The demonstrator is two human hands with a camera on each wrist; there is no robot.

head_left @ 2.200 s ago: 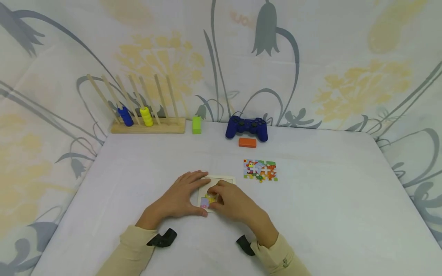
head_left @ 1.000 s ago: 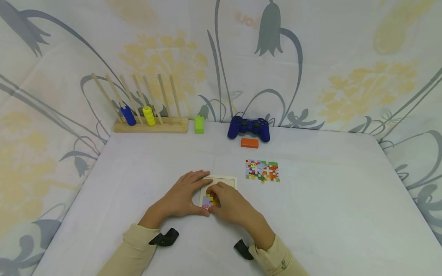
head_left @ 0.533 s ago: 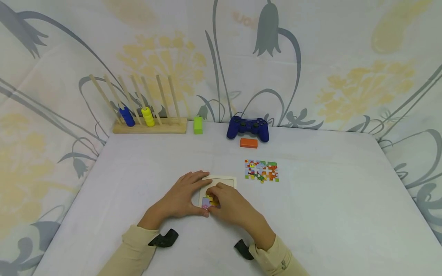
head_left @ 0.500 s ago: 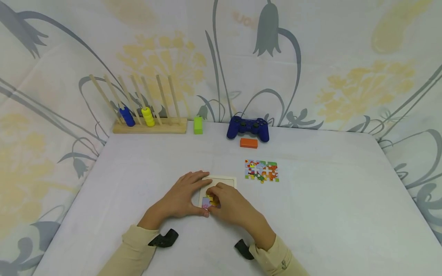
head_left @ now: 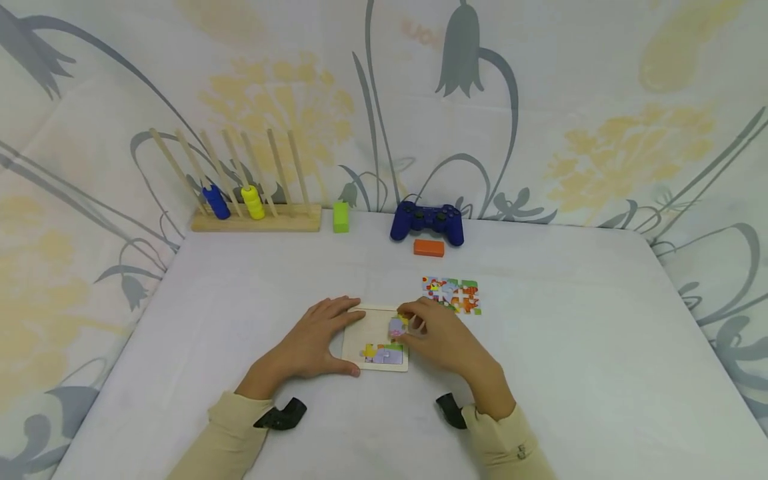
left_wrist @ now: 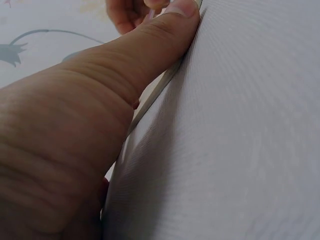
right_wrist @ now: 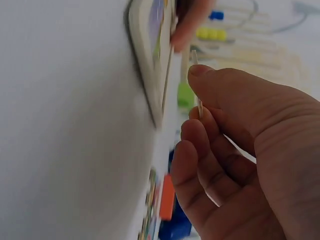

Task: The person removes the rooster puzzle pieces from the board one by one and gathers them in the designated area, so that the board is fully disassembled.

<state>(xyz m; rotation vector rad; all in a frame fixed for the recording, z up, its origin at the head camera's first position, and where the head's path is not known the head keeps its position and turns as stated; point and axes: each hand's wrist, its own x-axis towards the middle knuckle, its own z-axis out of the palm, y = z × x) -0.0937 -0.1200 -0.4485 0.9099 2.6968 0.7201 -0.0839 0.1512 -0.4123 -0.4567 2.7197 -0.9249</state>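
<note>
A pale wooden puzzle tray (head_left: 354,333) lies in front of me, several joined jigsaw pieces (head_left: 387,354) along its near side. My left hand (head_left: 312,340) rests at its left end, fingers extended over the rim and thumb along the near edge; the left wrist view shows that thumb (left_wrist: 150,42) against the tray's side. Over the tray's right part, my right hand (head_left: 447,337) pinches a lilac-and-yellow puzzle piece (head_left: 397,327) between thumb and fingers. Seen edge-on in the right wrist view, this piece is held off the tray.
More puzzle pieces (head_left: 468,297) lie beyond the right hand, partly covered by it. Farther back are an orange block (head_left: 429,248), a blue game controller (head_left: 427,221), a green block (head_left: 341,217) and a wooden peg stand (head_left: 288,223) with blue and yellow beads. A patterned cloth hangs behind.
My right hand has moved right and slightly away from me, lifting the lilac-and-yellow piece from the tray's near left corner. The left hand has kept its place on the tray.
</note>
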